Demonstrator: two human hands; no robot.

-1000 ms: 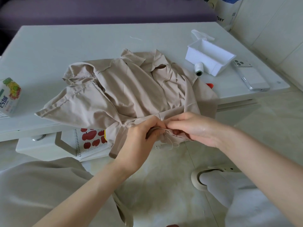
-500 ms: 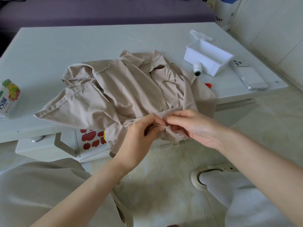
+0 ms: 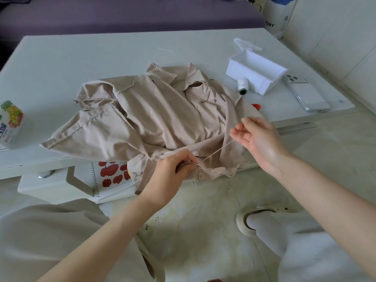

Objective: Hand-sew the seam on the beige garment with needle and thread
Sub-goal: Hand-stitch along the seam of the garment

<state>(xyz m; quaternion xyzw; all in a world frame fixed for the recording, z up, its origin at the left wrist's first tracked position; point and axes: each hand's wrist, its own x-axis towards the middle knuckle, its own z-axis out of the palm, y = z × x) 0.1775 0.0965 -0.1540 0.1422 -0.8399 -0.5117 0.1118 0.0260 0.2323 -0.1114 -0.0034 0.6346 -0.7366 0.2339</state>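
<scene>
The beige garment (image 3: 154,119) lies crumpled on the white table (image 3: 85,58), its lower edge hanging over the front. My left hand (image 3: 173,174) pinches the seam at that hanging edge. A beige thread (image 3: 218,149) runs taut from the seam up and right to my right hand (image 3: 256,139), which pinches its end between thumb and finger. The needle is too small to make out. Loose thread ends (image 3: 198,177) dangle below the seam.
A white thread spool (image 3: 242,86) lies beside a white plastic box (image 3: 257,71). A phone (image 3: 307,94) rests near the table's right edge, a drink carton (image 3: 10,125) at the left. A red object (image 3: 257,106) peeks from under the garment. An apple-print notebook (image 3: 109,176) sits below.
My right hand has moved up and to the right away from the seam, drawing the thread out taut. My left hand keeps its pinch on the seam.
</scene>
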